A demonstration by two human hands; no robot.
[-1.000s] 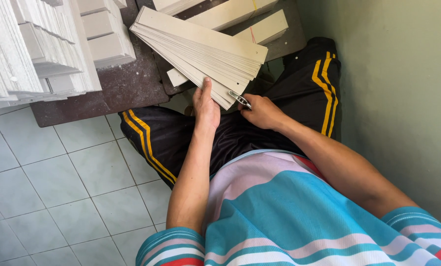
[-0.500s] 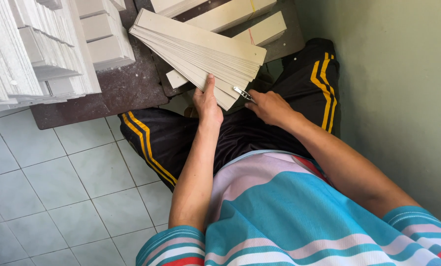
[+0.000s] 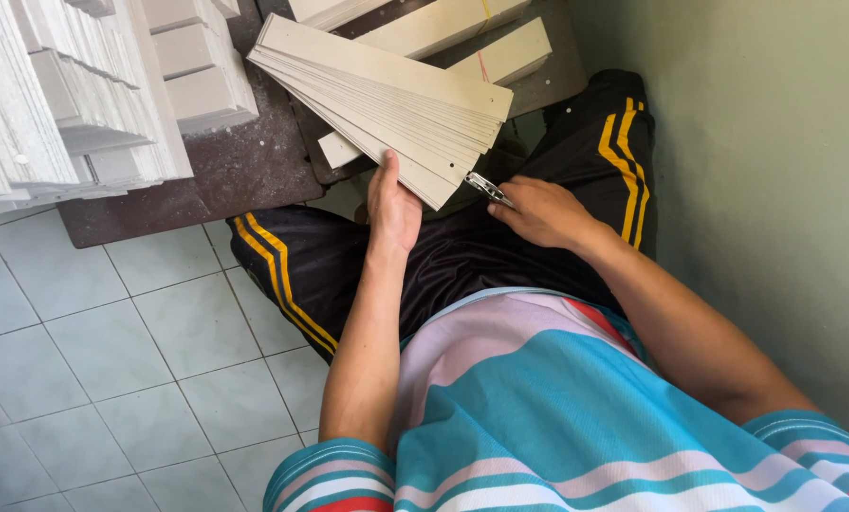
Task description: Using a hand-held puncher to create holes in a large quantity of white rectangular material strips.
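My left hand [image 3: 393, 203] grips the near end of a fanned stack of long pale cardboard strips [image 3: 387, 95], which reaches up and left over a dark low table [image 3: 244, 171]. My right hand [image 3: 538, 210] rests on my right thigh and holds a small metal tool [image 3: 487, 186], its tip pointing at the near corner of the stack. I sit in black shorts with yellow stripes and a striped shirt.
Piles of white folded cardboard pieces [image 3: 73, 104] stand on the table at upper left. More pale strips [image 3: 462, 38] lie at the top, some bound with a thin band. A green wall [image 3: 775, 190] runs along the right. Pale floor tiles [image 3: 140, 360] fill the lower left.
My right hand with the metal tool has shifted slightly up and right along the stack's near corner. The left hand and the fanned strips stay about where they were.
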